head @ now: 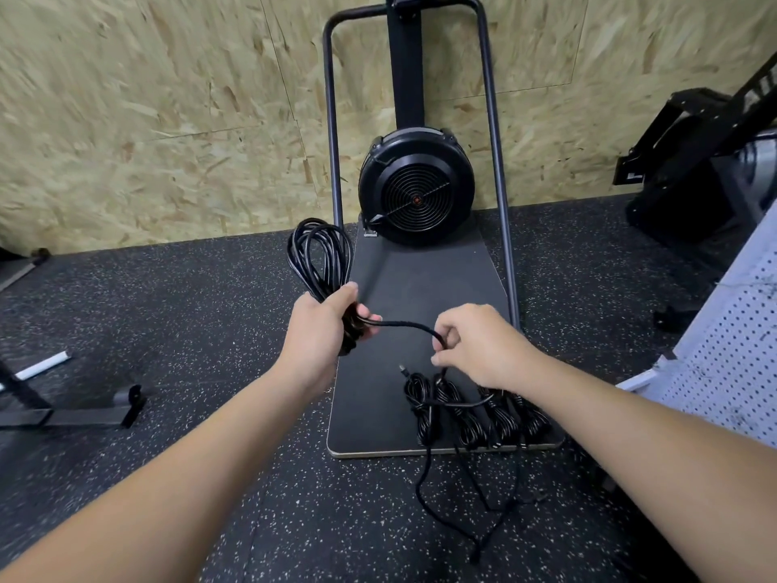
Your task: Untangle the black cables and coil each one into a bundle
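Observation:
My left hand (326, 330) grips a coil of black cable (320, 258) whose loops stand up above my fist. A free length of that cable (405, 326) runs right from my fist to my right hand (479, 347), which pinches it between thumb and fingers. Below my right hand, several coiled black cable bundles (475, 414) lie side by side on the front of a dark platform (378, 414). Loose black cable (471, 498) trails from them onto the speckled floor.
The platform belongs to a machine with a black fan housing (416, 187) and a metal tube frame (500, 204) against a chipboard wall. A white perforated panel (731, 363) stands at the right. A black metal foot (84, 410) lies on the floor at the left.

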The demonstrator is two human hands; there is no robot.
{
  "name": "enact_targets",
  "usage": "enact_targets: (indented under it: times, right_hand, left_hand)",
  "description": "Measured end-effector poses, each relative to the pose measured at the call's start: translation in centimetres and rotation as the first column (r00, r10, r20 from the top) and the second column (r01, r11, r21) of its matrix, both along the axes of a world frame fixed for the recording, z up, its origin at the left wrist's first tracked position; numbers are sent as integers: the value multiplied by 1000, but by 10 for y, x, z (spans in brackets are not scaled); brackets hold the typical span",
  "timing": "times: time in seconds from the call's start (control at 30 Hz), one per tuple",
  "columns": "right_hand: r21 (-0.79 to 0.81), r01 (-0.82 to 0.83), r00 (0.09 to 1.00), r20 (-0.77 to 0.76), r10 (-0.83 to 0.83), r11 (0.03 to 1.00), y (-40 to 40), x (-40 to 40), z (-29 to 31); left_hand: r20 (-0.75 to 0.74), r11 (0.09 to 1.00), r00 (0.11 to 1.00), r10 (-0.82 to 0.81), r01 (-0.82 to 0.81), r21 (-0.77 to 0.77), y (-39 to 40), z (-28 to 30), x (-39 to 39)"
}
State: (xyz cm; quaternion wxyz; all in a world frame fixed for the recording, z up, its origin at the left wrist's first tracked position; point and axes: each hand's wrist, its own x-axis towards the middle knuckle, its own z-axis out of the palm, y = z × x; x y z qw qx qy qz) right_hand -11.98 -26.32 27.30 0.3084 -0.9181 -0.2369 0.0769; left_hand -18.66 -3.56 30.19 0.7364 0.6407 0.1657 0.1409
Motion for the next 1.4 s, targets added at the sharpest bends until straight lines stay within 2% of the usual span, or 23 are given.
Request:
enact_targets:
  times: [0.07,0.13,0.17,0.23,0.3,0.33,0.4,0.47,0.53,0.63,0.73,0.8,0.9,0.97,1.03,1.17,1.27,1.33,1.4]
  right_hand:
    - [248,100,976,-212,-47,964,4,1,0]
    - [534,264,865,-499,47,803,7,1,4]
    - [616,341,797,-590,129,710,8,0,6]
    - [687,436,701,-664,260,582,11,0,11]
    - [708,469,636,-685,354,527,13,0,14]
    - [706,450,614,-689,384,548,12,0,15]
    - [658,340,590,-705,393,672,10,-1,18]
    - [554,180,584,-725,365,813,7,-2,20]
    - [422,-19,593,-725,350,906,3,-3,25]
    - [268,-289,615,-684,392,919,-1,-7,38]
    - [87,-438,739,-531,414,895,-6,-12,49]
    - [109,-400,814,-415,407,910,-10,-9,52]
    - [352,-284,877,-280,390,892,-10,-6,57]
    - [558,-192,882,-262,391,807,-6,-8,56]
    - [646,-101,899,-267,347,757,-3,-11,55]
    - [572,28,957,-253,144,820,10,-13,50]
    - [514,145,946,-322,33,845,19,-17,43]
    - [564,192,917,-395,59,803,23,-19,43]
    - [651,185,892,-425,152,737,26,-21,43]
  left_hand:
    - [1,1000,1000,8,-8,-2,1,0,0]
    - [-10,1000,1000,18,-18,-2,1,2,-1]
    - [-7,1000,1000,20,-20,-9,0,3,-1]
    - [21,1000,1000,9,-8,-26,-3,4,-2]
    - [40,1000,999,-8,9,-27,-4,3,-2]
    - [39,1000,999,-7,8,-27,-3,3,-2]
    - [13,1000,1000,22,-22,-7,4,3,-2]
    - [-7,998,998,67,-67,1,13,4,-3]
    - [4,994,996,90,-90,-58,20,4,-1]
    - [41,987,995,87,-81,-142,23,3,2]
    - [42,984,996,83,-75,-160,25,3,2]
    - [29,986,995,94,-89,-142,26,4,3]
    - [-31,996,995,92,-91,16,28,3,4]
    - [-94,994,995,7,3,114,24,1,2]
    - [-160,980,975,-157,173,96,12,1,-4]
    - [-291,909,866,-407,416,-34,-16,0,-17]
    - [-283,827,790,-544,562,-17,-32,-8,-23]
    - [-262,818,793,-550,574,19,-35,-12,-23]
    - [-220,841,820,-529,541,-9,-33,-15,-20]
